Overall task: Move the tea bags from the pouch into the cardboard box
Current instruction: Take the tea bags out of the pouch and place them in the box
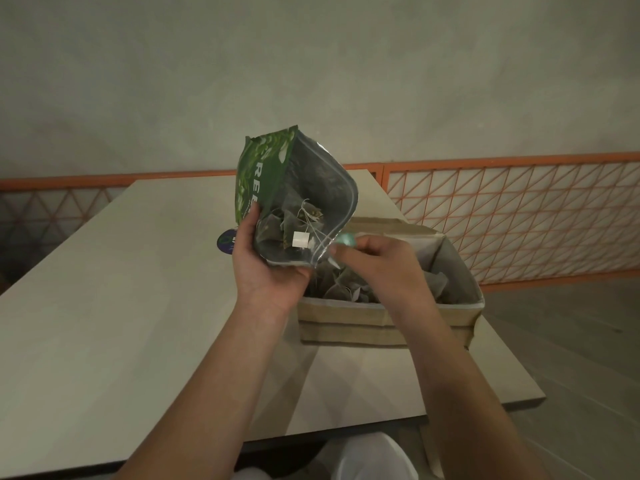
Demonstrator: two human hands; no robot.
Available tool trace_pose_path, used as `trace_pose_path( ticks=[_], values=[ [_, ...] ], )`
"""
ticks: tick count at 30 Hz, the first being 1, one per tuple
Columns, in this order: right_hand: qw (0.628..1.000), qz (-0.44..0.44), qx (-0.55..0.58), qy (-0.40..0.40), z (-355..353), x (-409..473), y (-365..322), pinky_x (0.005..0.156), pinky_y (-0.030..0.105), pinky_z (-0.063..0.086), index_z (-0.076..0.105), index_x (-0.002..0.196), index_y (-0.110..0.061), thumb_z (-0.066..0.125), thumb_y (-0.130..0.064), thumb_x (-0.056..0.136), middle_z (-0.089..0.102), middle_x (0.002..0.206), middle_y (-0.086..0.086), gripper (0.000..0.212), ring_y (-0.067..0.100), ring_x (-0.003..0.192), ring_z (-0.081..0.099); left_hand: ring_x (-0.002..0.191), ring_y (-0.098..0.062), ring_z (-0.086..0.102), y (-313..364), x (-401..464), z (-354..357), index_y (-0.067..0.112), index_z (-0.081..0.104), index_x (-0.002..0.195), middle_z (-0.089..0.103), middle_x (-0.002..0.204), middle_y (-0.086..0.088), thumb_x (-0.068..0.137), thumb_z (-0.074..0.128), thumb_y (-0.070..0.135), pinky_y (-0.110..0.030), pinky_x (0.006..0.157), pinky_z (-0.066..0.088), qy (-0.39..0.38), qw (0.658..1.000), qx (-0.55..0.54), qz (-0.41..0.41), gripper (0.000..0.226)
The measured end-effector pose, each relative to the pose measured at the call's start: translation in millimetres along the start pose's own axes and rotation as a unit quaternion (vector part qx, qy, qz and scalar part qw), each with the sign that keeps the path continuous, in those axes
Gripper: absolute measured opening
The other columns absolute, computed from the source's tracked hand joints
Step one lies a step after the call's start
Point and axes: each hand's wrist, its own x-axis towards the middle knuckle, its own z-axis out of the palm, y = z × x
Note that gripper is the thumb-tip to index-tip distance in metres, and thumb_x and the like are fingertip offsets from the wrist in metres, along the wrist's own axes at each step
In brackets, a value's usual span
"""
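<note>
Here left hand (268, 268) grips tilted pouch (294, 199); right hand (377, 263) pinches its rim.

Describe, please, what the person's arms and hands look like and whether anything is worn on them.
Both forearms are bare up to the picture's lower edge, with no sleeve in view. The left hand and the right hand are bare too: no gloves, and no watch, bracelet or ring shows. The right hand's fingertips are blurred, so small details there cannot be told.

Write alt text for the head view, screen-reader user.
A person's left hand holds an open green pouch of tea bags tilted over a cardboard box on a pale table, where more bags already lie. The right hand is at the pouch's mouth.
</note>
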Motion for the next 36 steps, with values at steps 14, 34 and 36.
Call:
trace_pose_path(
  ticks=[14,34,36],
  values=[
    [1.0,-0.001,-0.008,-0.026,-24.2,-3.0,8.3,0.053,0.007,0.043,0.068,0.083,-0.008,0.076,-0.016,0.082,0.066,0.074,0.003,0.012,-0.004,0.055,0.056,0.14,-0.031,0.05,-1.9,1.8,-3.1,0.015,0.061,0.14,0.056,0.149,-0.012,0.088,0.063,0.044,-0.039,0.093,0.057,-0.01,1.0,-0.013,-0.003,0.06],
    [0.995,-0.024,0.059,-0.074,-25.3,-3.7,4.2,0.067,0.014,0.05,0.066,0.116,-0.028,0.071,-0.003,0.083,0.072,0.083,-0.004,0.041,0.009,0.083,0.069,0.139,-0.033,0.051,-3.9,4.8,-6.1,0.013,0.062,0.139,0.057,0.147,-0.014,0.095,0.058,0.046,-0.045,0.112,0.044,0.005,1.0,-0.004,0.007,0.055],
    [0.995,-0.019,0.059,-0.072,-24.0,-3.3,4.4,0.066,0.015,0.05,0.063,0.113,-0.027,0.07,-0.003,0.084,0.072,0.081,-0.005,0.038,0.009,0.081,0.069,0.139,-0.033,0.051,-3.4,5.4,-7.2,0.013,0.062,0.138,0.057,0.147,-0.014,0.094,0.058,0.045,-0.045,0.115,0.041,0.008,1.0,-0.003,0.007,0.055]
  ],
)
